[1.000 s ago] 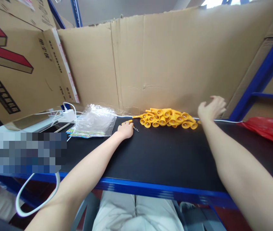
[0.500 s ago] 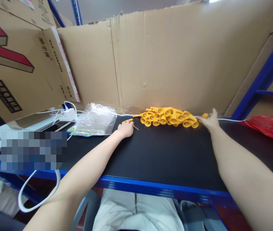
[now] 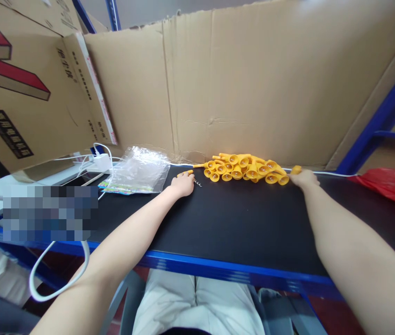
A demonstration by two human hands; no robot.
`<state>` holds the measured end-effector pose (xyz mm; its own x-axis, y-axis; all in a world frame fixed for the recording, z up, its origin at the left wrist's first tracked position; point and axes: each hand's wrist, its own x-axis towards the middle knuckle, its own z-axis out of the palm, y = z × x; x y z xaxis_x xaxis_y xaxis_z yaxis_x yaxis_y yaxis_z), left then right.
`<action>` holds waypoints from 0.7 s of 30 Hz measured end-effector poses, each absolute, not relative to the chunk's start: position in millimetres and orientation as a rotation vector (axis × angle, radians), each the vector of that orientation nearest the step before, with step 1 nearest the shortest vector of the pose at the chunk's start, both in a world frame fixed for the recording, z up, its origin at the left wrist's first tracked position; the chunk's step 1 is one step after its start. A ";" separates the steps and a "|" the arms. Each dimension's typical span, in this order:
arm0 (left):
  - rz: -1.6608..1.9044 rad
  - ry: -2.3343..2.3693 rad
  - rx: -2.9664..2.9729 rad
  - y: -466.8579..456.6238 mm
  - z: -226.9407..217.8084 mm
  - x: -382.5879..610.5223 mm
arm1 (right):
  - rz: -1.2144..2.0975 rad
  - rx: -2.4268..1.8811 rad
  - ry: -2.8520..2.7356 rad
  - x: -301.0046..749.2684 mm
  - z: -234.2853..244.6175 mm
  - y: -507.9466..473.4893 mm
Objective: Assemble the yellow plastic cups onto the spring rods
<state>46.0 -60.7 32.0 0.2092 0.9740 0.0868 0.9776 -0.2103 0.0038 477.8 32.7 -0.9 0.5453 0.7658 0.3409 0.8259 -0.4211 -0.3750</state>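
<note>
My left hand [image 3: 182, 184] is closed round a yellow-handled corkscrew [image 3: 198, 183] on the black tabletop. Its bare silver spiral sticks out to the right of the fingers, while part of the yellow handle shows above them. Across the table, my right hand [image 3: 305, 178] has its fingers drawn in on a small yellow plastic piece [image 3: 296, 170]; the fingertips are partly hidden. Between the hands lies a heap of yellow trumpet-shaped plastic pieces [image 3: 244, 168], several with their flared mouths facing me and something shiny inside.
A clear plastic bag [image 3: 141, 172] lies left of my left hand. Beyond it are a white charger [image 3: 102, 162] and cables. A red bag [image 3: 391, 186] sits at the far right. Cardboard [image 3: 253, 83] walls the back, and a blue frame edge [image 3: 218, 270] runs along the front.
My right hand's raised fingers have come down and closed in at the yellow piece beside the heap. My left hand keeps its hold on the corkscrew. The view has shifted slightly.
</note>
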 end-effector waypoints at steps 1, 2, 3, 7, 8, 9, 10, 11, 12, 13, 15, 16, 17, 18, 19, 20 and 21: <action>-0.105 -1.939 -2.405 -60.7 32.1 46.1 | -0.080 -2.353 -1.222 475.9 0.8 31.9; -0.103 -1.937 -2.406 -60.8 32.3 46.2 | -0.004 -2.406 -1.160 473.9 2.3 31.1; -0.102 -1.934 -2.407 -60.9 32.4 46.3 | 0.052 -2.431 -1.115 472.1 3.4 30.2; -0.110 -1.927 -2.410 -60.6 32.3 46.2 | 0.082 -2.358 -1.068 468.5 4.3 27.0; -0.111 -1.926 -2.410 -60.5 32.1 46.1 | 0.087 -2.338 -1.067 468.4 4.0 26.4; -0.110 -1.926 -2.410 -60.3 32.0 45.9 | 0.092 -2.325 -1.067 468.4 3.7 25.8; -0.110 -1.926 -2.412 -60.2 31.9 45.7 | 0.099 -2.319 -1.065 468.4 3.7 25.0; -0.111 -1.926 -2.414 -60.0 31.8 45.5 | 0.107 -2.315 -1.066 468.4 3.9 24.1; -0.113 -1.925 -2.417 -60.0 31.7 45.4 | 0.114 -2.315 -1.063 468.2 4.3 22.9; -0.116 -1.924 -2.420 -59.9 31.6 45.3 | 0.118 -2.318 -1.056 468.0 5.0 21.4; -0.122 -1.925 -2.419 -59.9 31.5 45.4 | 0.125 -2.326 -1.043 467.4 6.7 17.8; -0.124 -1.929 -2.413 -60.0 31.4 45.5 | 0.133 -2.331 -1.043 467.0 7.6 15.8; -0.126 -1.935 -2.407 -60.0 31.4 45.6 | 0.141 -2.336 -1.047 466.4 8.5 13.8; -0.128 -1.941 -2.400 -60.1 31.4 45.8 | 0.150 -2.342 -1.050 465.7 9.5 11.8; -0.129 -1.946 -2.395 -60.1 31.4 45.9 | 0.161 -2.347 -1.057 464.7 10.5 10.1; -0.127 -1.950 -2.393 -60.2 31.4 46.0 | 0.174 -2.351 -1.060 463.4 11.5 8.5; -0.124 -1.951 -2.395 -60.3 31.5 46.1 | 0.185 -2.355 -1.057 461.9 12.6 6.9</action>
<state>46.1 -60.3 31.5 0.2004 0.9752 0.0935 0.9792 -0.2023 0.0117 461.9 6.9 12.6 0.6816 0.7257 0.0940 0.6504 -0.5420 -0.5321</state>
